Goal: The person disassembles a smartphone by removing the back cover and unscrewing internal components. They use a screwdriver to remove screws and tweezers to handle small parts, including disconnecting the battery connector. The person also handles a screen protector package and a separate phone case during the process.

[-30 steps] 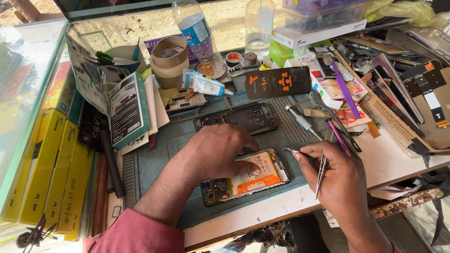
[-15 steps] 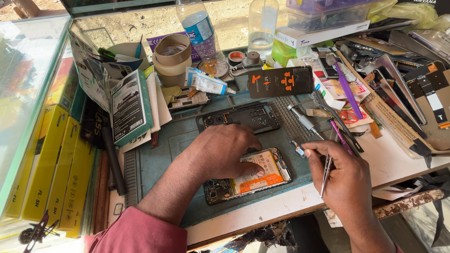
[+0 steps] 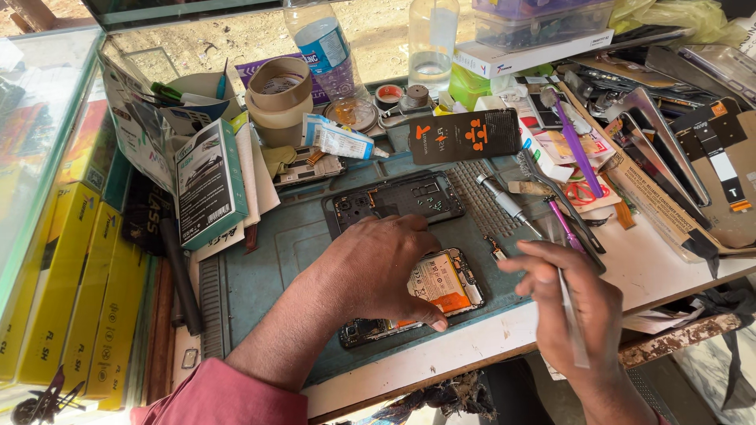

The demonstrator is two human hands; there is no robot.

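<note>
Taking the blue-green work mat (image 3: pixel 268 260) on the surface as the landmark: off its left edge, yellow boxes (image 3: pixel 75 291) are standing in a row beside a glass case, and a teal box (image 3: pixel 209 185) is leaning just above the mat's left corner. Behind the mat's far edge, rolls of brown tape (image 3: pixel 279 98) are sitting stacked, with a white glue tube (image 3: pixel 339 140) lying just beside them and a clear plastic bottle (image 3: pixel 323 51) rising behind.

On the mat's near half, the left hand (image 3: pixel 374 264) is pressing down flat on an opened phone (image 3: pixel 441 287), fingers curled over its left part and the thumb tip touching its near edge; the orange-and-white battery is showing to the right of the fingers. Just beyond that hand, toward the mat's far edge, a dark phone frame (image 3: pixel 398 197) is lying flat. A black card with orange marks (image 3: pixel 472 135) is propped at the mat's far right corner.

At the mat's right edge, the right hand (image 3: pixel 571 303) is hovering just beside the phone, fingers pinched narrowly around thin metal tweezers (image 3: pixel 568 315) that are pointing back toward the person. A grey screwdriver (image 3: pixel 508 201) is lying on the mat's right side, and beyond the mat a purple tool (image 3: pixel 573 142) is resting among papers.
</note>
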